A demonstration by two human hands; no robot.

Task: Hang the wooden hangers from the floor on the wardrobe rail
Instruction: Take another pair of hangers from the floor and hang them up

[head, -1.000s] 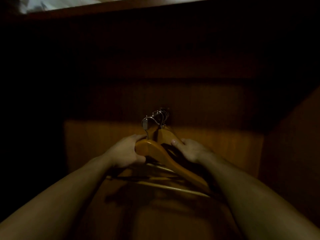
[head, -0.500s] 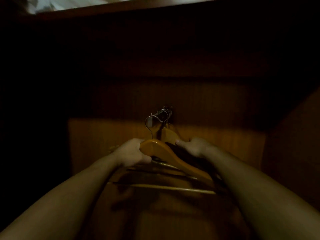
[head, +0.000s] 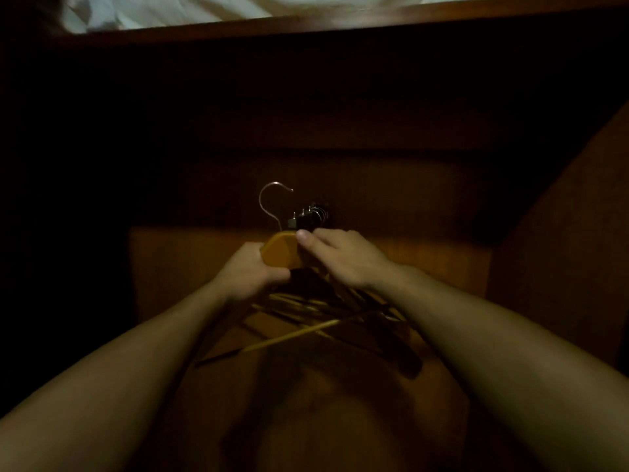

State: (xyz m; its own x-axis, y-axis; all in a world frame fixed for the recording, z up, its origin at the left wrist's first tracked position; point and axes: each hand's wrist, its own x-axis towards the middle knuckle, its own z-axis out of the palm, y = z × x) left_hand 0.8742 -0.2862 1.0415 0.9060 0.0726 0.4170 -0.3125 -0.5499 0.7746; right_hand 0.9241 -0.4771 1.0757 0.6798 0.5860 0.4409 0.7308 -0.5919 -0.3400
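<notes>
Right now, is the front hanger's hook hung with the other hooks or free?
Free. The hook stands clear, up and left of the other hooks, which sit bunched together; the left hand grips that hanger.

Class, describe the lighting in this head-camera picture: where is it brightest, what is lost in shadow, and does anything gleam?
Head view: dim; brightest is the white fabric along the top edge; the wooden hanger, left hand and right hand catch warm light; the metal hook gleams; the wardrobe interior above and at left sinks into black; the other hangers below are murky.
</notes>
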